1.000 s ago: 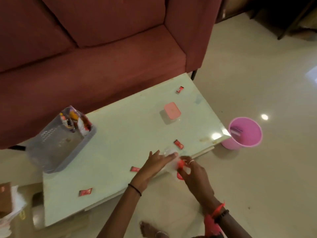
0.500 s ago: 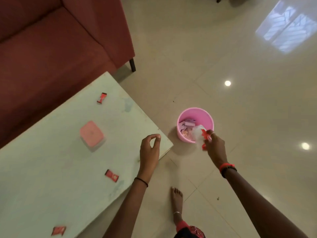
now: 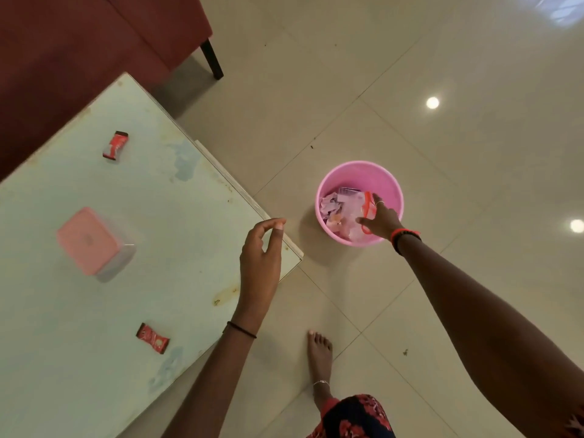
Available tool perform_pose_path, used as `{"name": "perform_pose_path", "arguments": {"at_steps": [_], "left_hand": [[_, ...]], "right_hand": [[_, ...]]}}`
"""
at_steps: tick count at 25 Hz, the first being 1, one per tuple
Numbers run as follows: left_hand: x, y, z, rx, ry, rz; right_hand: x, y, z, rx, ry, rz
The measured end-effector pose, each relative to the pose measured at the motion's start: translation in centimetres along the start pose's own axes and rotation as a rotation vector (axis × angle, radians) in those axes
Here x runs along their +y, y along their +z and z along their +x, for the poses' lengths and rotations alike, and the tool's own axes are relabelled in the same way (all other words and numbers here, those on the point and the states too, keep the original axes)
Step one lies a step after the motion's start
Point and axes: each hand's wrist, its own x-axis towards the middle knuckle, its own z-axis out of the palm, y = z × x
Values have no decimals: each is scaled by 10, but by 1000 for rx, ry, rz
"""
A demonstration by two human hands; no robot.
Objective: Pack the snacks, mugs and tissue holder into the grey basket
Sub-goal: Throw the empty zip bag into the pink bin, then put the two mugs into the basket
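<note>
Right hand over pink bin, pinching clear wrapper; left hand loosely curled, empty.

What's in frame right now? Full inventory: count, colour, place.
table: 1, pale green, left half of view
snack packets: 2, red, on table, one far side, one near edge
lidded box: 1, pink lid on a clear base, on table, left
bin: 1, pink, on floor right of table corner, holds wrappers
plastic wrapper: 1, clear and red, at the bin mouth, in right hand
sofa: 1, dark red, top left
floor: cream tiles
left hand: over table corner, fingers curled, empty
right hand: over bin, holding wrapper
foot: 1, bare, on floor
</note>
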Motion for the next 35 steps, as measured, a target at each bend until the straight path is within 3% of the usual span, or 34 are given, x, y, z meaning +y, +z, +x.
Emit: {"name": "perform_pose_path", "arguments": {"at_steps": [9, 14, 20, 27, 35], "left_hand": [[13, -17, -18, 63, -43, -37], [31, -51, -38, 105, -23, -81], [32, -131, -85, 281, -28, -169], [-27, -266, -158, 540, -109, -307], [-136, -450, -271, 825, -198, -436]], "right_hand": [[-33, -21, -34, 76, -35, 105], [-76, -26, -118, 112, -73, 187], [-144, -2, -239, 111, -256, 167], [-218, 83, -370, 3, -478, 50], [-292, 246, -520, -110, -654, -103]]}}
